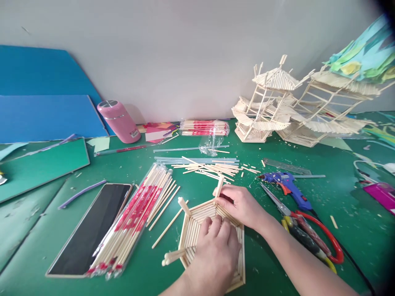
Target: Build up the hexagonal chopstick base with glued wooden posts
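A hexagonal base of thin wooden sticks lies on the table, built up in nested rings. At its top corner my right hand is closed, thumb and fingers pinching a short upright stick post. My left hand lies over the middle of the base, fingers bent and pressed onto it; its fingertips are partly hidden. Two more posts, an upper-left one and a lower-left one, lean outward from their corners. The near side of the base is partly covered by my left hand.
Left are bagged sticks and a phone. Loose sticks lie behind the base. Right are a blue glue gun, scissors and pliers. Stick pavilion models and a pink cup stand at the back.
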Action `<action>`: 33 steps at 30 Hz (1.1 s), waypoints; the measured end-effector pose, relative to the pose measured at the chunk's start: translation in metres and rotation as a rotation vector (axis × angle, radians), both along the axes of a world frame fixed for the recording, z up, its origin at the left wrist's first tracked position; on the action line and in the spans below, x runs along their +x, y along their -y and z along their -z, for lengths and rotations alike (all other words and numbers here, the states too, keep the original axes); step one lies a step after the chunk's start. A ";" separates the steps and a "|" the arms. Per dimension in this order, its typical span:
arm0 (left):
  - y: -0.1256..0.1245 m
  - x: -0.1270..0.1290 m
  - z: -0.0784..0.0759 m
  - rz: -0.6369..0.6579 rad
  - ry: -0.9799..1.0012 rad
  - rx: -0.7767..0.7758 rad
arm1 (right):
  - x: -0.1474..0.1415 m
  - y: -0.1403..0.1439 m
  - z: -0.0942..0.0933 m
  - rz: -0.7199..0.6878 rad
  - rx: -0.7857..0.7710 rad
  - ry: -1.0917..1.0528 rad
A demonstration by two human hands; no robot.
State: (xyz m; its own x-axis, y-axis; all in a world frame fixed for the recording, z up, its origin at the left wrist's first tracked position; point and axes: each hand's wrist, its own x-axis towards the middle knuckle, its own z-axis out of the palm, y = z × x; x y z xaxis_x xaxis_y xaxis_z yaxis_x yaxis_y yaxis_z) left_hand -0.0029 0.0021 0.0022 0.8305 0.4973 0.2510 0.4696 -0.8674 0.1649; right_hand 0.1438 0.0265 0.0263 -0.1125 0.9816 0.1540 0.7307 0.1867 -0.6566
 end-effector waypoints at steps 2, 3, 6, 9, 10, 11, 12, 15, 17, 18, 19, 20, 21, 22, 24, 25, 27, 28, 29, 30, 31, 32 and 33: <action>0.000 0.000 0.000 -0.008 0.005 -0.003 | 0.000 0.000 -0.001 -0.001 0.001 0.001; 0.000 0.000 0.000 -0.012 0.006 -0.004 | 0.000 0.000 -0.001 -0.002 0.001 0.002; -0.001 0.001 -0.001 -0.009 0.013 -0.006 | 0.000 0.001 -0.001 -0.003 0.002 0.002; -0.001 0.001 -0.003 -0.005 0.009 -0.016 | 0.000 0.000 0.000 -0.002 0.006 0.002; -0.001 0.001 -0.004 -0.003 0.004 -0.019 | 0.000 0.000 0.000 -0.003 0.008 0.002; -0.001 0.001 -0.005 0.000 -0.001 -0.023 | 0.000 0.000 0.000 -0.003 0.010 0.001; -0.001 0.001 -0.006 0.005 -0.008 -0.027 | -0.001 0.000 0.000 -0.004 0.013 0.001; -0.001 0.001 -0.009 0.006 -0.025 -0.040 | -0.001 0.000 0.001 0.000 0.024 0.001; 0.000 0.001 -0.011 0.000 -0.028 -0.046 | 0.000 0.001 0.001 0.002 0.033 0.004; 0.000 0.001 -0.011 0.000 -0.029 -0.049 | 0.000 0.001 0.002 0.002 0.038 0.007; 0.000 0.001 -0.011 0.003 -0.028 -0.051 | 0.000 0.001 0.002 0.001 0.042 0.010; 0.000 0.001 -0.011 0.008 -0.029 -0.053 | 0.000 0.001 0.003 -0.002 0.045 0.013; 0.000 0.001 -0.011 0.013 -0.032 -0.055 | 0.000 0.001 0.003 -0.004 0.048 0.015; 0.000 0.001 -0.010 0.015 -0.039 -0.060 | 0.001 0.001 0.004 -0.007 0.051 0.018; 0.001 0.000 -0.009 0.014 -0.055 -0.070 | 0.001 0.000 0.005 -0.011 0.057 0.023; 0.001 0.000 -0.009 0.009 -0.059 -0.075 | 0.001 0.000 0.005 -0.013 0.059 0.026; 0.001 0.001 -0.009 0.006 -0.060 -0.076 | 0.002 0.000 0.006 -0.015 0.064 0.030; 0.002 0.001 -0.009 0.005 -0.059 -0.074 | 0.002 0.000 0.006 -0.015 0.066 0.032; 0.002 0.001 -0.009 0.006 -0.058 -0.071 | 0.002 0.000 0.006 -0.015 0.068 0.034; 0.003 0.002 -0.010 0.005 -0.060 -0.071 | 0.002 0.000 0.006 -0.014 0.070 0.035; 0.003 0.002 -0.010 0.005 -0.062 -0.072 | 0.002 0.000 0.007 -0.013 0.073 0.037; 0.003 0.002 -0.011 0.004 -0.063 -0.073 | 0.002 0.000 0.007 -0.012 0.076 0.039; 0.003 0.002 -0.011 0.002 -0.064 -0.075 | 0.002 0.000 0.007 -0.010 0.081 0.040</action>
